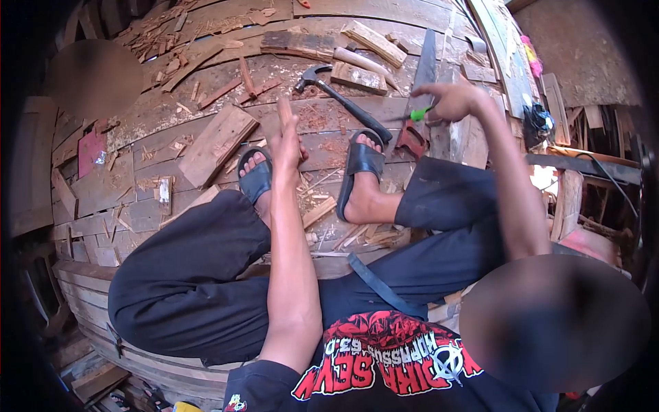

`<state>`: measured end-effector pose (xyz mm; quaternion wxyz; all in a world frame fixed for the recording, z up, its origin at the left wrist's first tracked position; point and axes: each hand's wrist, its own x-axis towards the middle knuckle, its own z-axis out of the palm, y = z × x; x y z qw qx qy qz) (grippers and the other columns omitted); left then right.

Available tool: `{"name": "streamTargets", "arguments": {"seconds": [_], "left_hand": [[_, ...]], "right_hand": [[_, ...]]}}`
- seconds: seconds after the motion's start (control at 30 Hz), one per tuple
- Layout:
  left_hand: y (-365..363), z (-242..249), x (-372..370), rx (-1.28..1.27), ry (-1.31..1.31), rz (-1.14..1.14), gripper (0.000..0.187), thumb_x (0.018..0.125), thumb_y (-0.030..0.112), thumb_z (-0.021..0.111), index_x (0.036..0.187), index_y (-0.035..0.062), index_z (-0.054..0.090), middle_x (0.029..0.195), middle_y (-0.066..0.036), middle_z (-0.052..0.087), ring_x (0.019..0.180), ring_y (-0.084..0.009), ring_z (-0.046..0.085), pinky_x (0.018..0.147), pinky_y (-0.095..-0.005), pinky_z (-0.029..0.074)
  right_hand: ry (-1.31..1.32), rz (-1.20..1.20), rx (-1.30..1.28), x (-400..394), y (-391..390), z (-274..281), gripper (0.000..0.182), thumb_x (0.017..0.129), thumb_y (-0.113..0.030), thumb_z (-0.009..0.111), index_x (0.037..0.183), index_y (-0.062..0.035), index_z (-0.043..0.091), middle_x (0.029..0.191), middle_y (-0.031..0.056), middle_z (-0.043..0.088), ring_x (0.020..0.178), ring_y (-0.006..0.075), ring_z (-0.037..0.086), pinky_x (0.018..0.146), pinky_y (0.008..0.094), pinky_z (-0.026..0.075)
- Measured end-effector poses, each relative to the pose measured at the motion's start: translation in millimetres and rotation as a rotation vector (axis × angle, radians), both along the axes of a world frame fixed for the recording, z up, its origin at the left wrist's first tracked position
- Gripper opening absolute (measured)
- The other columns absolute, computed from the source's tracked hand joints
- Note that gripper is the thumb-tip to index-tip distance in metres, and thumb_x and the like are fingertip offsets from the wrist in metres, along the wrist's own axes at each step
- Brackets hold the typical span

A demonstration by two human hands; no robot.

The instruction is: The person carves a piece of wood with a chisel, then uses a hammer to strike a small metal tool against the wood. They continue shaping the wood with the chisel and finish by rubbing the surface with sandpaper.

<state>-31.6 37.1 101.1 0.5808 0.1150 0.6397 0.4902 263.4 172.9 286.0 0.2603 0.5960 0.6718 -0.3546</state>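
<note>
My left hand is closed around a narrow brown piece of wood, which stands up from the fist above the floor. My right hand grips the bright green handle of a small tool whose thin metal shaft points left; its exact kind is too small to make out. Just beneath that hand lies a handsaw with a reddish-brown handle. A claw hammer with a dark handle rests between the two hands, its head toward the upper left.
Wood blocks and offcuts lie across the plank floor, among shavings and splinters. My sandalled feet are set apart below the hands. Lengths of timber and a black bag stand along the right side.
</note>
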Motion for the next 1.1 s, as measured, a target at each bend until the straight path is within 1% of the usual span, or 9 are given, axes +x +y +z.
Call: {"name": "streamTargets", "arguments": {"seconds": [0.2, 0.33, 0.4, 0.5, 0.6, 0.67, 0.83, 0.93, 1.1], "left_hand": [[-4, 41, -16, 0.038, -0.150, -0.083, 0.053, 0.098, 0.056, 0.062, 0.124, 0.0101, 0.056, 0.077, 0.004, 0.048, 0.053, -0.0062, 0.042, 0.046, -0.0240, 0.034], [-12, 79, -14, 0.129, -0.026, -0.128, 0.054, 0.099, 0.057, 0.059, 0.126, 0.0104, 0.055, 0.079, 0.002, 0.049, 0.053, -0.0058, 0.042, 0.047, -0.0233, 0.034], [-11, 114, -23, 0.191, 0.111, -0.169, 0.050, 0.098, 0.054, 0.062, 0.122, 0.0098, 0.056, 0.080, 0.002, 0.053, 0.055, -0.0057, 0.046, 0.048, -0.0234, 0.038], [-15, 187, -32, 0.282, 0.260, -0.088, 0.038, 0.095, 0.050, 0.066, 0.099, 0.0126, 0.061, 0.079, 0.002, 0.054, 0.054, -0.0074, 0.046, 0.049, -0.0248, 0.038], [-11, 234, -49, 0.333, 0.406, -0.157, 0.067, 0.101, 0.051, 0.057, 0.149, 0.0040, 0.051, 0.094, -0.002, 0.062, 0.070, -0.0087, 0.054, 0.055, -0.0223, 0.041], [-11, 274, -54, 0.364, 0.429, -0.136, 0.062, 0.105, 0.044, 0.056, 0.150, 0.0019, 0.046, 0.101, -0.007, 0.066, 0.074, -0.0072, 0.059, 0.058, -0.0195, 0.048], [-29, 356, -97, 0.457, 0.664, -0.148, 0.058, 0.109, 0.036, 0.055, 0.156, 0.0064, 0.042, 0.117, -0.008, 0.063, 0.081, -0.0048, 0.056, 0.065, -0.0188, 0.050], [-47, 409, -138, 0.513, 0.698, -0.203, 0.055, 0.110, 0.035, 0.053, 0.156, 0.0067, 0.044, 0.120, -0.007, 0.064, 0.085, -0.0051, 0.057, 0.068, -0.0209, 0.052], [-99, 437, -165, 0.478, 0.817, 0.008, 0.055, 0.107, 0.031, 0.049, 0.154, 0.0037, 0.045, 0.127, -0.008, 0.065, 0.093, -0.0090, 0.062, 0.070, -0.0220, 0.051]], "right_hand": [[0.034, 0.136, 0.328, 58, 0, 94, 0.052, 0.101, -0.018, 0.065, 0.151, -0.0160, 0.051, 0.116, 0.0133, 0.071, 0.082, 0.0144, 0.067, 0.073, 0.0314, 0.056], [0.096, -0.030, 0.419, 97, -8, 115, 0.049, 0.102, -0.025, 0.064, 0.148, -0.0110, 0.054, 0.130, 0.0155, 0.068, 0.098, 0.0187, 0.070, 0.077, 0.0336, 0.057], [0.327, -0.085, 0.565, 110, -24, 97, 0.046, 0.102, -0.021, 0.065, 0.146, -0.0093, 0.056, 0.126, 0.0084, 0.069, 0.099, 0.0136, 0.066, 0.072, 0.0295, 0.054], [0.393, 0.069, 0.570, 136, -14, 32, 0.040, 0.103, -0.021, 0.063, 0.141, -0.0081, 0.060, 0.133, 0.0082, 0.065, 0.110, 0.0165, 0.065, 0.086, 0.0323, 0.056], [0.533, 0.033, 0.546, 118, -40, 18, 0.042, 0.102, -0.017, 0.063, 0.143, -0.0083, 0.058, 0.128, 0.0132, 0.067, 0.104, 0.0189, 0.068, 0.086, 0.0333, 0.057], [0.613, -0.188, 0.356, 109, -52, 14, 0.039, 0.102, -0.018, 0.064, 0.139, -0.0068, 0.061, 0.122, 0.0141, 0.073, 0.105, 0.0213, 0.070, 0.090, 0.0362, 0.057], [0.710, 0.001, 0.561, 125, -44, -59, 0.033, 0.101, -0.012, 0.062, 0.132, -0.0018, 0.063, 0.122, 0.0156, 0.072, 0.104, 0.0229, 0.071, 0.094, 0.0363, 0.055], [0.855, -0.142, 0.635, 133, -45, -95, 0.032, 0.096, -0.015, 0.065, 0.124, -0.0012, 0.069, 0.120, 0.0221, 0.072, 0.114, 0.0325, 0.069, 0.098, 0.0409, 0.052], [0.873, -0.426, 0.312, 127, -59, -129, 0.028, 0.098, -0.007, 0.061, 0.125, 0.0007, 0.066, 0.116, 0.0148, 0.071, 0.114, 0.0236, 0.065, 0.102, 0.0380, 0.049]]}}
